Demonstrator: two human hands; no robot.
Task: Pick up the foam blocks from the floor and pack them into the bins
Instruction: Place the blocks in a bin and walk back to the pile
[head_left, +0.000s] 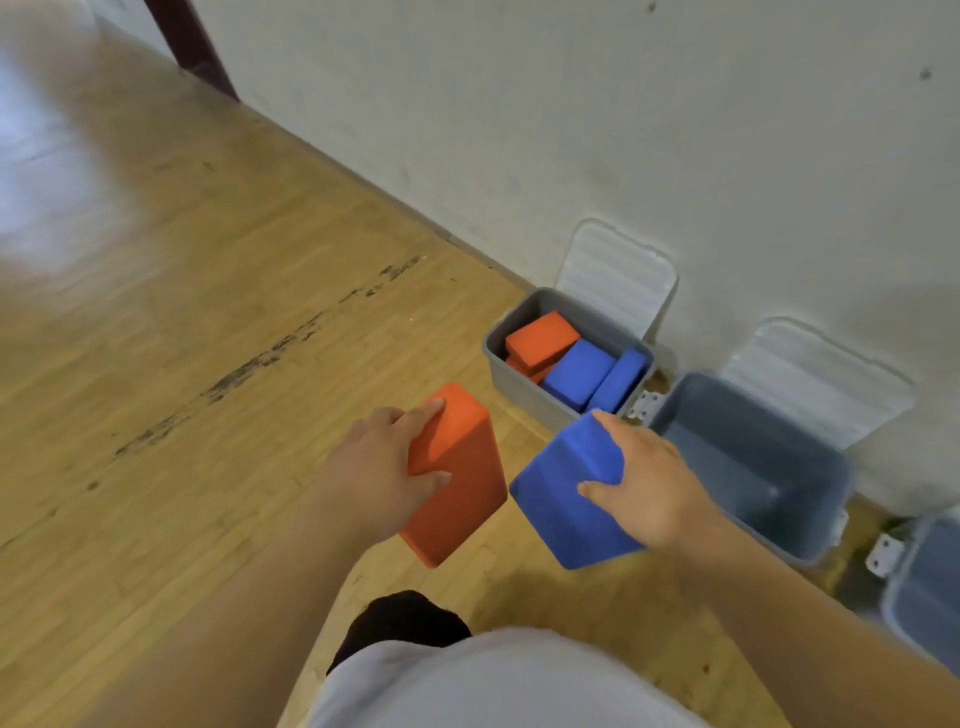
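Left hand (382, 467) gripped orange block (457, 478); right hand (644, 488) gripped blue block (566, 499); far bin (511, 382) held orange and blue blocks; near bin (810, 530) held nothing.

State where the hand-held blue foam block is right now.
Head view, right of centre: the right hand grips the blue block, beside the orange block in the left hand and just left of the empty grey bin.

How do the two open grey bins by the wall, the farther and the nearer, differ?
The farther bin holds orange blocks and blue blocks; the nearer bin looks empty. The farther bin appears lighter grey, the nearer bin bluer. Both stand open, white lids tipped back toward the wall.
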